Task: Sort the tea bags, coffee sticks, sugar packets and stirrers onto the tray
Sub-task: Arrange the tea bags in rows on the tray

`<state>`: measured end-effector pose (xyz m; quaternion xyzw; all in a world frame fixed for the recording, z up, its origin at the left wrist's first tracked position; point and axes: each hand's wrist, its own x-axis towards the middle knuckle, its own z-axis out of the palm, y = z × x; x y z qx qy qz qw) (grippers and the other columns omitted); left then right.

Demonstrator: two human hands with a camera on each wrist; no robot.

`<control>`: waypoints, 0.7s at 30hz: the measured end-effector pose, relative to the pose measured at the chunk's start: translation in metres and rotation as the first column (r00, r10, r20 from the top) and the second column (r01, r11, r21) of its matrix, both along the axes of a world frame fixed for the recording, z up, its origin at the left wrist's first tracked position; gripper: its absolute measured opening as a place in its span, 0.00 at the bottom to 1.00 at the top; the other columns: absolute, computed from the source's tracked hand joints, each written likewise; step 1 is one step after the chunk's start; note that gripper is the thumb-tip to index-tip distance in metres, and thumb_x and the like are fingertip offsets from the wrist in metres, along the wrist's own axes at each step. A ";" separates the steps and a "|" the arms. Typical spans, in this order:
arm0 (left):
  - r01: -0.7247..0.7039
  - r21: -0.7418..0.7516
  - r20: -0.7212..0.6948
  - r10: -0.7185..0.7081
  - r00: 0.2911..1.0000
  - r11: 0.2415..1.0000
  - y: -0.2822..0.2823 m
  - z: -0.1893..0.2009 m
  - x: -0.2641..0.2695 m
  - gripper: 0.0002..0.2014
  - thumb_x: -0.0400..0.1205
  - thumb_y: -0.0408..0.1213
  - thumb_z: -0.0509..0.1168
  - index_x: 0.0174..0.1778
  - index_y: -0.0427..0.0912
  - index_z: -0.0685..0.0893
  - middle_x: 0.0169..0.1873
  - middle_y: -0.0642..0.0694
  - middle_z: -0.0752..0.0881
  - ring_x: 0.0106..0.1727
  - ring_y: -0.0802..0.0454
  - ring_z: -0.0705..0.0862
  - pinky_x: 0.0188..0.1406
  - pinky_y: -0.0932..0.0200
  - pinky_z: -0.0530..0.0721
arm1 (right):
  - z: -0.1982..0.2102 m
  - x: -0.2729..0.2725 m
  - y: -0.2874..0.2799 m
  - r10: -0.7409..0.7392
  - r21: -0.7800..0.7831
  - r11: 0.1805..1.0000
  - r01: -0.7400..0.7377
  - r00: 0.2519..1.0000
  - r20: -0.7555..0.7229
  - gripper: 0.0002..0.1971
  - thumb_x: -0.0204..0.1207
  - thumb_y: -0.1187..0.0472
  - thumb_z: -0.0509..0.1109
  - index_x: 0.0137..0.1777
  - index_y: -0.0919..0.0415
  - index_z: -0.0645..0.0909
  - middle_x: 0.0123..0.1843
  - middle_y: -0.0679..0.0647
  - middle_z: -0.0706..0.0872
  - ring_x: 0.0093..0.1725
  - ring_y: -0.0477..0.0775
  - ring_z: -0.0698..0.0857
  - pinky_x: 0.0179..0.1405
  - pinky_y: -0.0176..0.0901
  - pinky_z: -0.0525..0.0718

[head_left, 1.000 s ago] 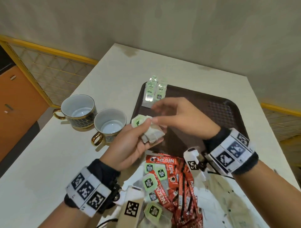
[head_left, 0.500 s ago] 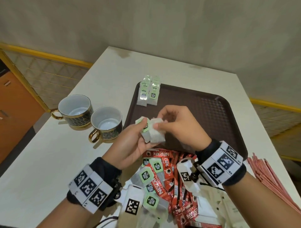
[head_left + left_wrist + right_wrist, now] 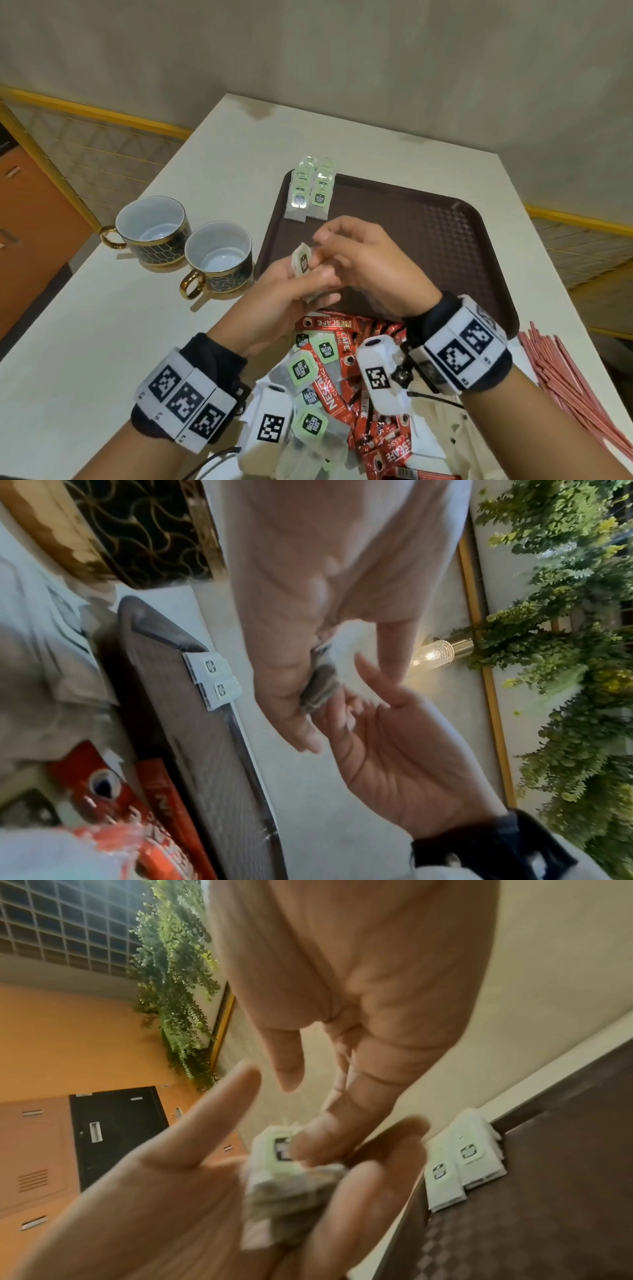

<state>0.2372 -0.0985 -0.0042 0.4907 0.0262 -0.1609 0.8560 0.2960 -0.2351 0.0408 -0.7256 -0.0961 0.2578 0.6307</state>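
Observation:
My left hand (image 3: 291, 287) holds a small stack of tea bags (image 3: 303, 263) with pale green tags, on edge, over the near left part of the brown tray (image 3: 445, 240). In the right wrist view the stack (image 3: 284, 1177) lies across the left fingers. My right hand (image 3: 359, 260) meets it from the right: a fingertip (image 3: 325, 1139) presses on the top tag and the thumb stays apart. Two rows of tea bags (image 3: 310, 195) lie in the tray's far left corner. Red coffee sticks (image 3: 342, 342), loose tea bags (image 3: 303, 368) and white packets (image 3: 442, 438) are heaped near me.
Two dark, gold-trimmed cups (image 3: 152, 229) (image 3: 219, 257) stand left of the tray. A bundle of thin red stirrers (image 3: 565, 383) lies at the table's right edge. The white table (image 3: 102, 325) ends close on the left and right.
The stack has turned from lying flat to standing on edge in my left hand. My right hand has eased from a pinch to a touch. The view has tilted down, showing the stirrers.

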 end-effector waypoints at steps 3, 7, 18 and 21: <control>0.027 0.085 -0.019 -0.025 0.999 0.996 0.004 -0.003 -0.001 0.15 0.83 0.21 0.60 0.64 0.36 0.80 0.57 0.38 0.89 0.60 0.43 0.88 0.56 0.57 0.88 | 0.004 0.008 -0.011 0.091 -0.118 0.991 -0.067 0.974 0.207 0.10 0.78 0.65 0.72 0.57 0.66 0.81 0.49 0.61 0.88 0.42 0.60 0.85 0.42 0.45 0.87; 0.115 0.184 -0.042 -0.109 0.993 0.976 0.004 0.001 0.002 0.13 0.83 0.19 0.59 0.62 0.32 0.79 0.52 0.35 0.90 0.58 0.42 0.89 0.57 0.54 0.88 | 0.004 0.015 -0.009 0.413 -0.367 0.889 -0.273 0.824 0.388 0.15 0.68 0.65 0.81 0.54 0.57 0.86 0.49 0.49 0.89 0.47 0.52 0.86 0.48 0.42 0.85; -0.039 0.279 -0.188 0.094 0.978 0.959 0.021 0.000 0.005 0.46 0.68 0.46 0.78 0.80 0.43 0.65 0.65 0.44 0.85 0.64 0.47 0.86 0.71 0.49 0.79 | -0.015 0.103 0.003 0.154 -0.333 0.942 -0.043 0.937 0.314 0.09 0.68 0.74 0.79 0.45 0.65 0.84 0.35 0.59 0.84 0.34 0.52 0.85 0.32 0.42 0.85; -0.030 0.271 -0.190 0.084 0.978 0.962 0.026 0.002 -0.002 0.34 0.74 0.43 0.74 0.76 0.44 0.72 0.60 0.46 0.89 0.61 0.50 0.88 0.67 0.52 0.82 | -0.032 0.135 0.013 0.162 -0.446 0.895 -0.008 0.937 0.308 0.11 0.67 0.74 0.79 0.41 0.61 0.83 0.34 0.58 0.83 0.37 0.62 0.87 0.40 0.56 0.90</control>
